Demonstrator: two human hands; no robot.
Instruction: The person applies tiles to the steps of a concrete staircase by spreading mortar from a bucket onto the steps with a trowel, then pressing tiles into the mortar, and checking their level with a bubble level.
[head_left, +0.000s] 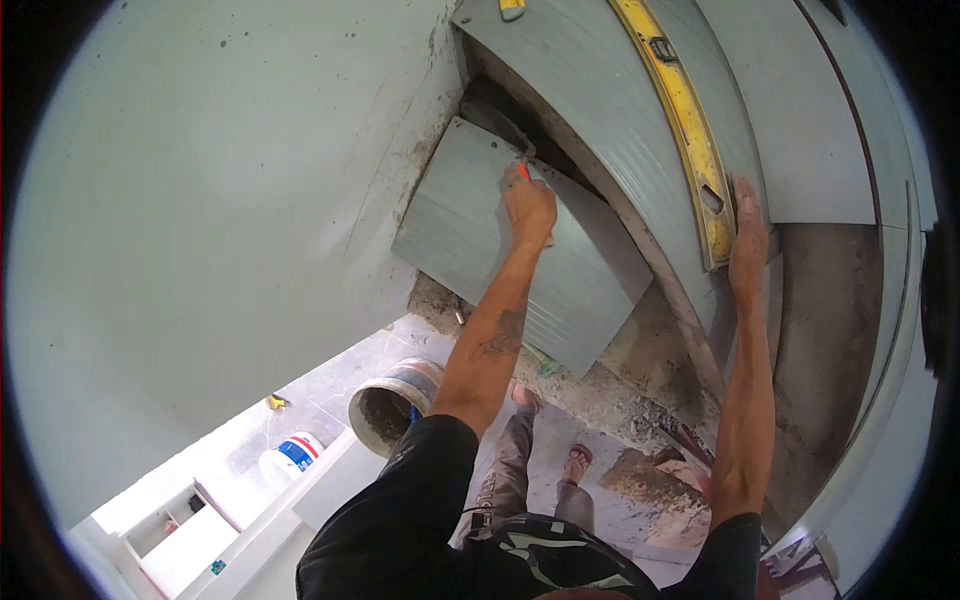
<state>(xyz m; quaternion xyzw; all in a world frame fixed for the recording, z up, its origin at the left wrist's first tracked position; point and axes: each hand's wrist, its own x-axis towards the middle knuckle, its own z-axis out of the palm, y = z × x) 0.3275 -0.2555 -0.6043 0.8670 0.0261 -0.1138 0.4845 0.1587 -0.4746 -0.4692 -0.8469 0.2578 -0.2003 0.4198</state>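
My left hand (530, 208) is closed around the red handle (523, 173) of what looks like a trowel, over a loose grey-green tile (470, 205). Its dark blade (494, 112) reaches into the gap behind that tile; part of the handle is hidden in my fist. The tile lies at an angle on rough mortar, its front corner jutting toward me. A yellow spirit level (690, 120) rests on the raised tiled surface (610, 110) beyond. My right hand (748, 240) is stretched out with straight fingers alongside the level's near end.
A large grey-green wall panel (220, 200) stands to the left. Below are a mortar-stained bucket (385, 408), a white bucket with a blue label (292, 457) and a white cabinet (185, 545). Rough mortar (640, 400) borders the tile. A yellow tool (512, 9) lies at the top edge.
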